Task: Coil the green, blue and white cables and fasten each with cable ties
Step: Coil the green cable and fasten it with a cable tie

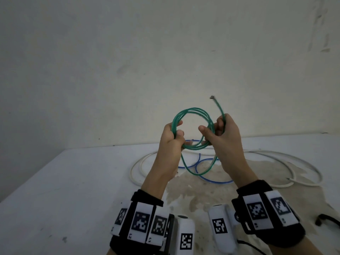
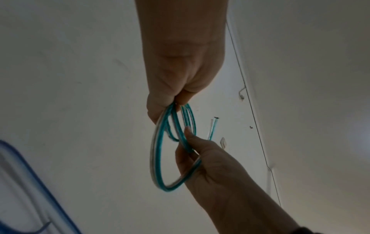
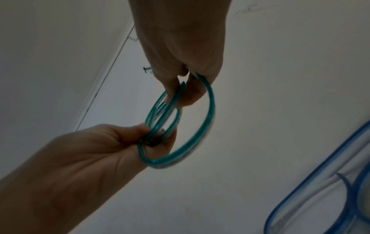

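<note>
The green cable (image 1: 191,111) is wound into several loops and held up above the table between both hands. My left hand (image 1: 172,137) grips the left side of the coil (image 2: 158,142). My right hand (image 1: 223,129) grips the right side (image 3: 208,101), and the cable's free end (image 1: 212,97) sticks up past its fingers. One longer green loop (image 1: 193,170) hangs down toward the table. The blue cable (image 1: 211,179) and the white cable (image 1: 287,159) lie loose on the table behind and beneath my hands.
The white table (image 1: 64,190) has a stained patch (image 1: 211,192) under my hands and meets a bare wall (image 1: 165,52) at the back. A small black object (image 1: 325,219) lies near the table's right edge.
</note>
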